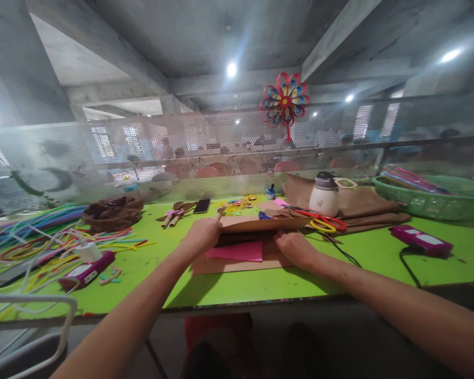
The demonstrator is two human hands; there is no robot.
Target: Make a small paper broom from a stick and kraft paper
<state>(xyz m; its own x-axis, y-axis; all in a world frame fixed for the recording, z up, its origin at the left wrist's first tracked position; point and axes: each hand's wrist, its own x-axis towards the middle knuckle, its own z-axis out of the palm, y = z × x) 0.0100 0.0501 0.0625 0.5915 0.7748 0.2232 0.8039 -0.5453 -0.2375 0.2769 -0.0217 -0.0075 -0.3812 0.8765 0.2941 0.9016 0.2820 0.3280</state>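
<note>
My left hand [204, 235] is closed on the left end of a raised brown sheet [260, 225]. At the sheet's right part, my right hand [294, 247] is closed too, its fingertips partly hidden at the sheet's edge. Beneath the raised sheet lie a pink paper piece [243, 251] and another brown sheet [221, 266] near the table's front edge. Something small and blue [264, 215] shows just behind the raised sheet. Scissors with red and yellow handles [324, 223] lie to the right, beyond my right hand.
Colourful strips [43, 223] and a purple power strip [87, 269] are on the left; another power strip [421, 240] is on the right. A bottle [324, 196], brown cloth [371, 205] and green basket [438, 208] stand behind. A phone [202, 206] lies at the back.
</note>
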